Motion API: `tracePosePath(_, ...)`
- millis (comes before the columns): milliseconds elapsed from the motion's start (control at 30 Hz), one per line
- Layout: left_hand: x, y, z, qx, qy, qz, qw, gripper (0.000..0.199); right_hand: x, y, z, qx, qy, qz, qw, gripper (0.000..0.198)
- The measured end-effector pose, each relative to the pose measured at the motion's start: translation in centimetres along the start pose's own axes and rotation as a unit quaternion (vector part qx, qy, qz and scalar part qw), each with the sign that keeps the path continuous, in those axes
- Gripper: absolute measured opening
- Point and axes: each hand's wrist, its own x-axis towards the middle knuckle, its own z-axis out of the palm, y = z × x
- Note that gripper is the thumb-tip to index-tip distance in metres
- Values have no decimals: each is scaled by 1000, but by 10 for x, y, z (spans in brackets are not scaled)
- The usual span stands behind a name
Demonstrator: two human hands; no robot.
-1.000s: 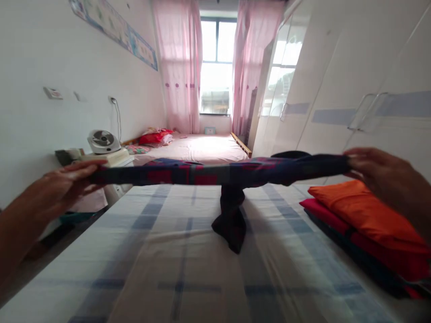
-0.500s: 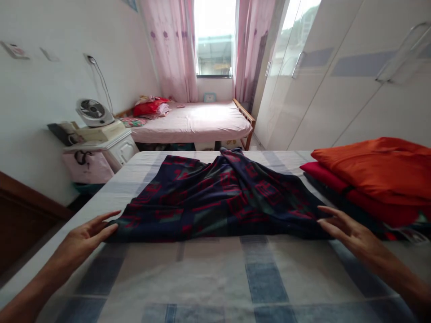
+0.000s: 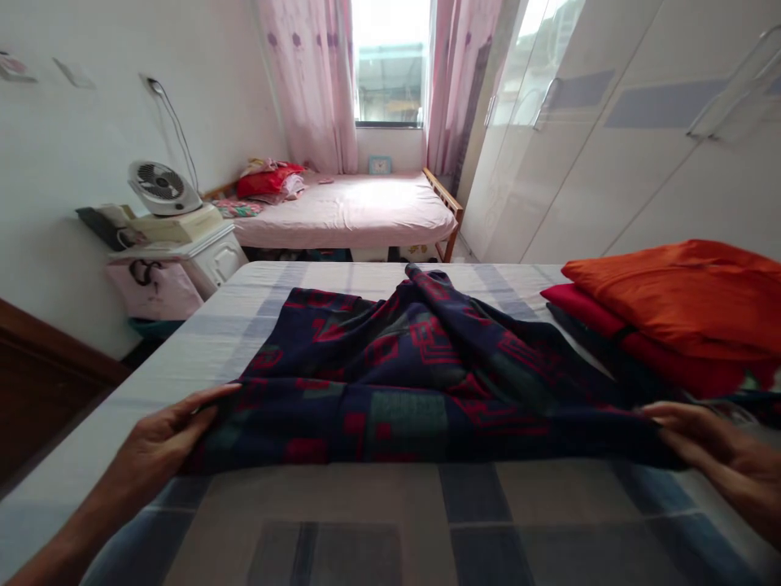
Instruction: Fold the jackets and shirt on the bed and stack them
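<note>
A dark navy garment (image 3: 403,350) with red and green geometric patterns lies spread over the checked bedsheet, its near edge folded into a straight band. Its exact kind does not show. My left hand (image 3: 167,431) pinches the left end of that band between thumb and fingers. At the opposite end, my right hand (image 3: 720,443) grips the cloth, partly cut off by the frame edge. The band is stretched between both hands, while the far part is bunched and creased, with a rolled peak at the back.
Folded clothes, topped by an orange garment (image 3: 677,301), are stacked on the right of the bed (image 3: 366,521). Beyond stands a smaller pink bed (image 3: 366,212) by the window. A fan (image 3: 163,187) sits on a white cabinet at left; wardrobes (image 3: 586,155) line the right.
Both hands have closed on the ends of the garment's near edge. My right hand has moved right and the band is drawn wider and nearer to me.
</note>
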Motion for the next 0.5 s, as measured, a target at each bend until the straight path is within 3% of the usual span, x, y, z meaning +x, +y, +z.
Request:
tracePosePath(100, -5, -20, 10, 12, -51, 12, 999, 55, -14, 15, 16, 32, -91, 40, 995, 28)
tracePosePath(233, -14, -23, 4, -22, -35, -44, 998, 63, -20, 3, 21, 28, -86, 50, 995, 43)
tracePosePath(333, -18, -29, 0, -21, -8, -58, 998, 62, -17, -8, 22, 24, -83, 46, 995, 41)
tracePosePath(500, -21, -40, 7, 83, 19, 19, 996, 51, -14, -23, 24, -53, -59, 19, 997, 34)
